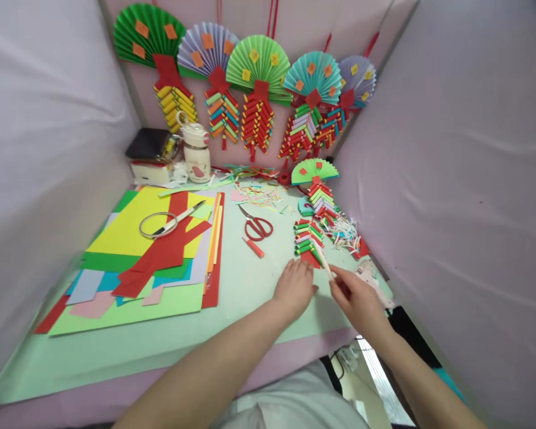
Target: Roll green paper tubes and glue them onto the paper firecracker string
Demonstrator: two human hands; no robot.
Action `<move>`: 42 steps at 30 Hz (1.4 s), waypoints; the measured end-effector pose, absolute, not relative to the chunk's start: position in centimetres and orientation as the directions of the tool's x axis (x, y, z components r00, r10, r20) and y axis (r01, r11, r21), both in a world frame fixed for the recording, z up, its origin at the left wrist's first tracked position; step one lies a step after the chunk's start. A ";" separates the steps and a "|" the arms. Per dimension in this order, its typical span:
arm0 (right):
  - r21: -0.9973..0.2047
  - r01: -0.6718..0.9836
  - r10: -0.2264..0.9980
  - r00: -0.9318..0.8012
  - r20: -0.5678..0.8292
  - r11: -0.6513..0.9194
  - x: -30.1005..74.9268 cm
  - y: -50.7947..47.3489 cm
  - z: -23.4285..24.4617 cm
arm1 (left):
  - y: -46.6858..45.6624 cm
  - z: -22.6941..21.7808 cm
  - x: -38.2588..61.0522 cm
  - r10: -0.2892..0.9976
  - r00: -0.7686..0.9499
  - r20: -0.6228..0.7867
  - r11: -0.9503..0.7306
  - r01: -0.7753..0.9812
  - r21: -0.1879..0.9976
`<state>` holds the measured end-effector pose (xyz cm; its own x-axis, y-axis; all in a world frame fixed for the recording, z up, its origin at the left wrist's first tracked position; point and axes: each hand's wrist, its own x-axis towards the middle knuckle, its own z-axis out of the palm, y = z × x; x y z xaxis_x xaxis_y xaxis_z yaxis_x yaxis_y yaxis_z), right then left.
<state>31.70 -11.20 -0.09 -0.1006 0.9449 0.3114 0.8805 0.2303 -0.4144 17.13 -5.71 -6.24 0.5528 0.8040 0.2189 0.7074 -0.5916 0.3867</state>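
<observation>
My left hand [295, 287] rests on the green mat with its fingers curled, its tips touching the red lower corner of a paper firecracker cluster [308, 238] made of red, green and white rolled tubes. My right hand [356, 296] pinches a thin pale stick [321, 257] that points up-left onto the same cluster. A finished green paper fan with a firecracker string [316, 179] lies just beyond.
Red scissors [257, 226] and a small red tube [254, 247] lie left of the hands. A stack of coloured paper sheets [152, 262] carries a tape ring [155, 224] and a craft knife [178, 218]. Paper scraps [346, 232] litter the right side. Finished fans [259, 65] hang on the back wall.
</observation>
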 end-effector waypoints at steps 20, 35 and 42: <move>0.114 0.993 0.989 -0.048 0.142 0.032 35.8 -13.3 -4.6 | -5.9 -6.0 17.3 0.829 0.504 0.244 -0.559 0.770 0.308; 0.400 0.899 0.969 -0.231 0.084 0.180 35.3 -10.3 -5.1 | -5.9 -6.0 17.2 0.822 0.508 0.258 -0.568 0.768 0.296; 0.473 0.840 0.960 -0.275 -0.049 0.265 34.4 -9.9 -4.0 | -5.9 -6.1 17.1 0.820 0.508 0.264 -0.570 0.769 0.290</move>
<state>34.39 -9.94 -3.98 -0.2753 0.9601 -0.0492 0.8402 0.2651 0.4730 17.12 -5.92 -6.06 0.5079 0.8199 0.2640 0.7688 -0.5697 0.2904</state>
